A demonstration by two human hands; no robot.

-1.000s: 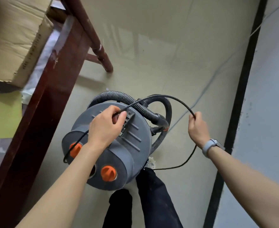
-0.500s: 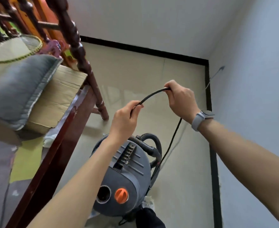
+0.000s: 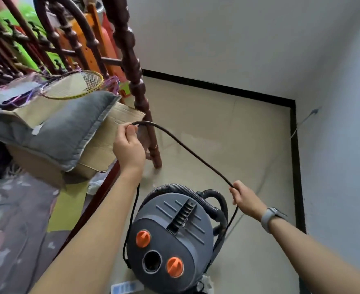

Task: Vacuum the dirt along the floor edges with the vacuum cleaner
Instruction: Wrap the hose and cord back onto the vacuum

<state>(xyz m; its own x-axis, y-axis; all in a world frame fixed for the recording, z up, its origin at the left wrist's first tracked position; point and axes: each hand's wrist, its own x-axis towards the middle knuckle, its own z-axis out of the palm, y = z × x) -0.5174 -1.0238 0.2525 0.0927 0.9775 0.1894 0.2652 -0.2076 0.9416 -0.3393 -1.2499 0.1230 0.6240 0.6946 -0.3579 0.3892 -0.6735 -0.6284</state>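
Grey vacuum cleaner (image 3: 170, 236) stands on the floor (image 3: 227, 128) at 6 o'clock, two orange knobs (image 3: 143, 238) on top, ribbed hose (image 3: 181, 188) looped round its far side. Left hand (image 3: 129, 148) at 9 o'clock of centre, fingers curled round the black power cord (image 3: 187, 149). Right hand (image 3: 245, 198) at 4 o'clock pinches the same cord lower down; grey watch (image 3: 269, 218) on that wrist. Cord arcs between both hands. Black baseboard (image 3: 297, 166) runs along the wall at 3 o'clock. Grey cushion (image 3: 68, 132) on cardboard at 9 o'clock.
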